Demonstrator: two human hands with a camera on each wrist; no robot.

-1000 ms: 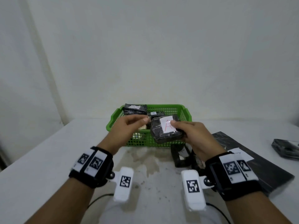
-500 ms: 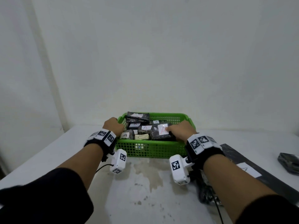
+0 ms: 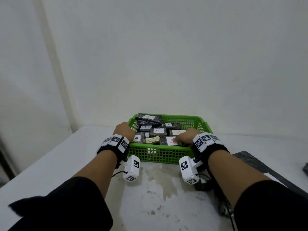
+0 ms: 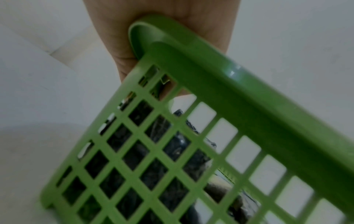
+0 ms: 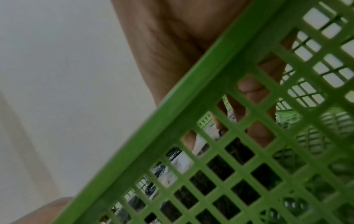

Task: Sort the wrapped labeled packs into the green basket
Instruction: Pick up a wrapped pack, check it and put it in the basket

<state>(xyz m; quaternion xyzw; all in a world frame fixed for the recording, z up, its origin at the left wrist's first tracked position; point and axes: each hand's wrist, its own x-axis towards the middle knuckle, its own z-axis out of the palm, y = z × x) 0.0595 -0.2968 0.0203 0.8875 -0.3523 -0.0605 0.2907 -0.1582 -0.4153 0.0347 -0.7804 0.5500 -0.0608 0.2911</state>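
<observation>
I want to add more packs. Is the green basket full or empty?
Nearly full: labeled packs cover the green basket's floor, and one is stacked on others at the back.

Black sleeves point(image 3: 66, 202), black wrist straps point(image 3: 109, 150) with checkered marker tags, white wrist cameras point(image 3: 131, 168), thin black cables point(image 3: 119, 172)

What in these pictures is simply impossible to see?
- Left hand fingertips: head view, hidden behind the green basket corner.
- Right hand grip on the red-A pack: head view, its own knuckles cover it; the right wrist view is blurred behind mesh.
- Far pack's label: too small.
- Dark object at right: cut off by the frame edge.
</observation>
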